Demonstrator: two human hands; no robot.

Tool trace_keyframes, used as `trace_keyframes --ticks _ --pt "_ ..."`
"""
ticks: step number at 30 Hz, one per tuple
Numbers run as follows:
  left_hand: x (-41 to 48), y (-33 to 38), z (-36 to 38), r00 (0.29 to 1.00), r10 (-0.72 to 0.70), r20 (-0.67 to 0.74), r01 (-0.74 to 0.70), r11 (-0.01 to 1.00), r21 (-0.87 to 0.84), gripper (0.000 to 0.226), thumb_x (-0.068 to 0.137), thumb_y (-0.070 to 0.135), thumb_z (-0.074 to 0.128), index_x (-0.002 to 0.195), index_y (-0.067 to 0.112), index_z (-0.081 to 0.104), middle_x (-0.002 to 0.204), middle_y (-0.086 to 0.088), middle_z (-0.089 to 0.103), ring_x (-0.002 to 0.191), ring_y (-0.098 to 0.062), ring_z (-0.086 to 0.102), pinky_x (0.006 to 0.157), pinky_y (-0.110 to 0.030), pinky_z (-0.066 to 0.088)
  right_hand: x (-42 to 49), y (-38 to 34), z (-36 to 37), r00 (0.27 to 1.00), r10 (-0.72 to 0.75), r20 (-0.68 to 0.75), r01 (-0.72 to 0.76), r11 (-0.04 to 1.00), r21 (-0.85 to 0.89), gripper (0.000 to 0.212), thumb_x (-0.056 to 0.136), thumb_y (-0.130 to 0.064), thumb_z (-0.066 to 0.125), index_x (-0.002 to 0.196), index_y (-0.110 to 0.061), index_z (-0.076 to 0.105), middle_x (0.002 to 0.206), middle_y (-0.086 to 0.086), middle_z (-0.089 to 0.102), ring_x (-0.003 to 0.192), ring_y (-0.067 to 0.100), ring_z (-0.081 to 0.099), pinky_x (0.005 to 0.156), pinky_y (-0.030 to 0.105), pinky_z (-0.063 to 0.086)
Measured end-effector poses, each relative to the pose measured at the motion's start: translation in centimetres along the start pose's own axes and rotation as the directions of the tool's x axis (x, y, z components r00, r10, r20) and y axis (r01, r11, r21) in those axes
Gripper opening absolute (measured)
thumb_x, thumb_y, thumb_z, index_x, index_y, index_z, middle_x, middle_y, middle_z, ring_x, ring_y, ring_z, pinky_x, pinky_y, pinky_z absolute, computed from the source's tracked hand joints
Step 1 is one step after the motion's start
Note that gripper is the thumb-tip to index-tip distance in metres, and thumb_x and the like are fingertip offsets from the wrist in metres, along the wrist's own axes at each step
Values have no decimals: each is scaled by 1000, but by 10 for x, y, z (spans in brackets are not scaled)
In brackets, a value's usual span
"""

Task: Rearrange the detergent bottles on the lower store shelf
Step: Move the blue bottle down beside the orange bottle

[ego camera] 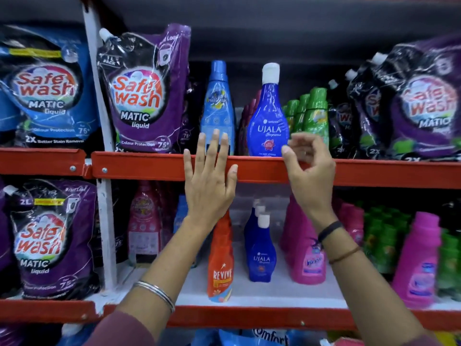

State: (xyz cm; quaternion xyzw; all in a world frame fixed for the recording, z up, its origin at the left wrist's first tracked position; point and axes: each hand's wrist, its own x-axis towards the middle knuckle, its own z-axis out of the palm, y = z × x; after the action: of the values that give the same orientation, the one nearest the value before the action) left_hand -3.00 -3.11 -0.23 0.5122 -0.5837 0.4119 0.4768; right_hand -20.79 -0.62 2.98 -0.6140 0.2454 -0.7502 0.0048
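My left hand is raised in front of the red shelf rail, fingers spread, holding nothing, just below a light blue bottle. My right hand hovers with fingers loosely curled and empty beside a dark blue Ujala bottle on the upper shelf. Below, the lower shelf holds an orange Revive bottle, a row of blue Ujala bottles, a pink Vanish bottle and another pink bottle. My forearms hide part of these.
Purple and blue Safewash pouches fill the left and right of both shelves. Green bottles stand behind the Ujala bottle, more green bottles at lower right. A white upright post divides the shelving. White shelf floor shows between the lower bottles.
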Motion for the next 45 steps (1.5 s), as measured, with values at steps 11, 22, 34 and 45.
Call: trace_keyframes --ticks 11,22,34,45 --pt "1 15 14 999 8 -36 -6 999 50 58 98 40 28 151 17 21 158 -4 22 148 -21 9 119 -45 0 78 4 17 921 186 341 -174 982 -66 52 73 -24 78 118 -11 58 104 0 66 93 14 64 89 41 55" --pt "0 14 16 999 21 -49 -18 998 57 57 100 42 22 151 16 21 158 -5 22 148 -22 9 120 -46 0 69 -23 -21 998 56 36 -58 995 81 49 72 -27 79 116 -15 58 109 -4 66 88 2 62 72 14 52" --pt "0 14 17 997 33 -63 -29 998 58 56 100 40 26 150 15 23 158 -6 25 147 -25 14 119 -48 3 -17 2 -60 913 241 328 -319 925 209 46 67 -10 82 109 -12 63 101 4 72 85 12 66 72 20 55" --pt "1 14 20 995 35 -97 -28 997 66 56 100 40 25 150 15 22 157 -6 26 147 -26 15 118 -48 1 -126 92 -45 772 493 400 -516 855 -58 48 66 -15 84 108 -23 62 102 -10 71 88 1 67 79 32 59"
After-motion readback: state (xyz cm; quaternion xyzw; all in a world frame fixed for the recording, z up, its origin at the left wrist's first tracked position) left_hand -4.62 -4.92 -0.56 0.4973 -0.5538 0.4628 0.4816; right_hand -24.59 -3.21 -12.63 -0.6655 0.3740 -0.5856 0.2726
